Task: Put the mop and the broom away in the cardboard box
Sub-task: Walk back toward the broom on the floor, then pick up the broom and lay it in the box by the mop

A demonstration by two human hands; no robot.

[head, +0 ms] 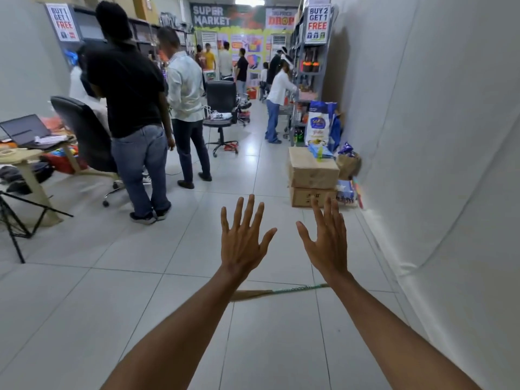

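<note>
At the far left a laptop (pixel 26 130) sits open on a pale table (pixel 17 159), with a black tripod leg (pixel 17 220) below it on the floor. Just right of the table stands a black office chair (pixel 84 130), and beside it a person in a black shirt and jeans (pixel 132 108) faces away, next to a person in a white shirt (pixel 187 91). A 2nd black office chair (pixel 222 105) stands further back in the aisle.

In the foreground, the left hand (pixel 242 237) is held up in the air, back toward the camera, all fingers spread wide and gripping nothing. On the white tiled floor (pixel 140 291), between the 2 forearms, lies the broom (pixel 270 292), flat, with its brown bristles to the left and a green-wrapped handle running right behind the right forearm. The right hand (pixel 327 237) is likewise raised, fingers splayed, empty, just beside the left hand and apart from it.

Beyond the right hand, 2 closed cardboard boxes (pixel 312 175) are stacked against the white wall (pixel 422 136), with a blue packet on top and a tall white and blue sack (pixel 319 125) behind them. A metal shelf rack (pixel 308 66) carries a "BUY 2 GET 1 FREE" sign (pixel 318 23).
</note>
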